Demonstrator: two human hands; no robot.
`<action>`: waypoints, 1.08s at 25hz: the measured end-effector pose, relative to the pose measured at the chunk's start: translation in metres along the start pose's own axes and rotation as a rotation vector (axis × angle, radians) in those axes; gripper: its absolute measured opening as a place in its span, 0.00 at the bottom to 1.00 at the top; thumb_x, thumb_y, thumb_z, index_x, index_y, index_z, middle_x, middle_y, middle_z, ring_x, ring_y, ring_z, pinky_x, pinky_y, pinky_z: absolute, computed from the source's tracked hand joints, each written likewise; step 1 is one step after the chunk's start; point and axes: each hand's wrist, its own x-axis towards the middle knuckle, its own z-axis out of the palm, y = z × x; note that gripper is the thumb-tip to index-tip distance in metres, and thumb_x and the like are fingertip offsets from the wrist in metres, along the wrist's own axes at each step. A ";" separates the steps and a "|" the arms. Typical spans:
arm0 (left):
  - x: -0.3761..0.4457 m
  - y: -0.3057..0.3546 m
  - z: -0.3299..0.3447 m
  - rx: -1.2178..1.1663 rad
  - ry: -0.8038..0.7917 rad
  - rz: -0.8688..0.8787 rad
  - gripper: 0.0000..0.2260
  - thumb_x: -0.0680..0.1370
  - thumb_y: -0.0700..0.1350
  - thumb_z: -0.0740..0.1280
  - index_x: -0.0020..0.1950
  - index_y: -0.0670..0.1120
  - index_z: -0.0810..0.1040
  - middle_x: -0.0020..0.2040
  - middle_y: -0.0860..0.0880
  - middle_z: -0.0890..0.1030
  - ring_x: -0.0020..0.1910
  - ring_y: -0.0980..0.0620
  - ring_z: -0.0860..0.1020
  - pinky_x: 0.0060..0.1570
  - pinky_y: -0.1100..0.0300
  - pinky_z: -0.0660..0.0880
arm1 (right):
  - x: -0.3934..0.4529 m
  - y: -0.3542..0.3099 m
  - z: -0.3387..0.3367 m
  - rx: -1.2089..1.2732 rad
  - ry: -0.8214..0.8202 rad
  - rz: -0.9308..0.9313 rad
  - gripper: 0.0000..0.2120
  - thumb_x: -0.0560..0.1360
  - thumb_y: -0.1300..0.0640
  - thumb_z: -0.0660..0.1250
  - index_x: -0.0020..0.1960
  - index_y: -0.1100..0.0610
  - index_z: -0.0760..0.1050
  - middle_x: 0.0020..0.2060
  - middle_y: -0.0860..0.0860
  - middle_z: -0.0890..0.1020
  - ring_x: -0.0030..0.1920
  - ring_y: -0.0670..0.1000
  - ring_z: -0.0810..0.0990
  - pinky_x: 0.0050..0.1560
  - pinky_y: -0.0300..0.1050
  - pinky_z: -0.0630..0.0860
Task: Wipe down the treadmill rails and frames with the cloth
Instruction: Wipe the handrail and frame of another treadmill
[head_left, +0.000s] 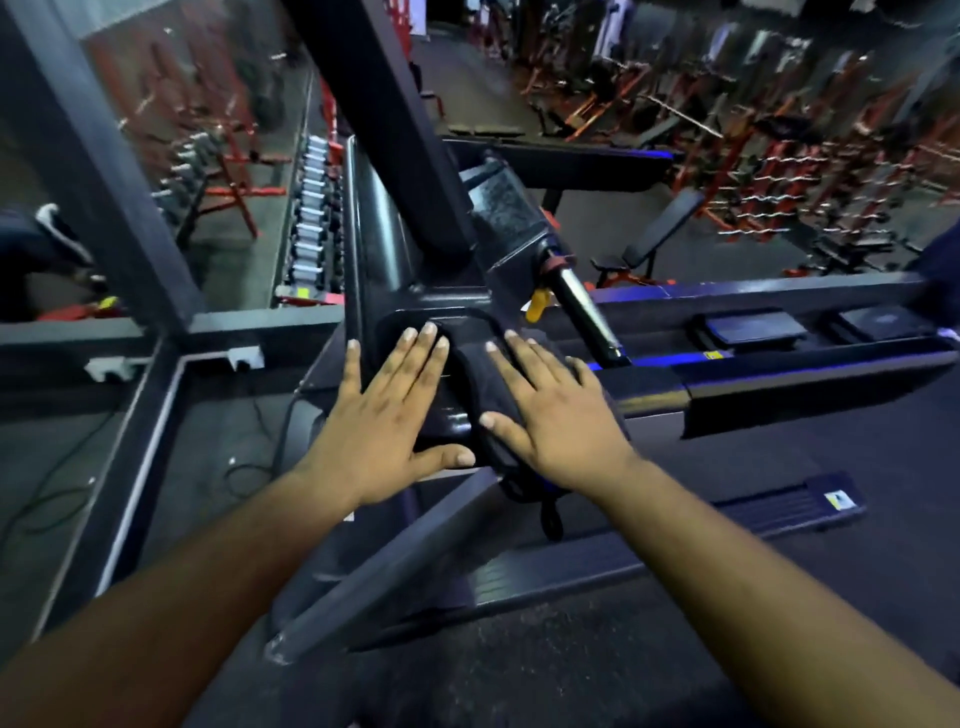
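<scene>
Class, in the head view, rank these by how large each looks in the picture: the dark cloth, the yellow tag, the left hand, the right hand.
1-2. left hand and right hand: alike, unranked.
3. dark cloth, mostly hidden under the right hand.
4. yellow tag.

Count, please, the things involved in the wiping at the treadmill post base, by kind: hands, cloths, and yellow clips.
Bare hands pressing flat: 2, the left hand and the right hand
Dark folded fabric cloth: 1
Small yellow plastic clip beside the post: 1
Total: 4
</scene>
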 end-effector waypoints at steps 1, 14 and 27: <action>0.000 0.000 0.000 -0.024 -0.001 -0.003 0.50 0.71 0.79 0.37 0.81 0.45 0.37 0.81 0.47 0.36 0.80 0.49 0.38 0.75 0.34 0.39 | -0.003 0.018 -0.003 -0.016 -0.026 -0.059 0.36 0.78 0.31 0.47 0.81 0.47 0.53 0.79 0.51 0.60 0.78 0.52 0.62 0.71 0.61 0.63; 0.002 -0.056 0.013 -0.823 0.192 -0.016 0.51 0.71 0.79 0.45 0.81 0.46 0.37 0.81 0.51 0.37 0.79 0.58 0.37 0.78 0.41 0.40 | 0.013 -0.066 0.008 -0.072 0.024 -0.010 0.34 0.78 0.30 0.51 0.79 0.46 0.59 0.78 0.51 0.64 0.78 0.52 0.60 0.74 0.68 0.54; 0.008 -0.088 0.016 -0.861 -0.055 -0.042 0.55 0.63 0.84 0.38 0.80 0.50 0.32 0.78 0.58 0.32 0.77 0.62 0.32 0.77 0.48 0.32 | 0.055 -0.091 -0.013 0.119 -0.179 0.187 0.35 0.78 0.29 0.44 0.78 0.46 0.59 0.76 0.44 0.66 0.79 0.46 0.55 0.77 0.66 0.41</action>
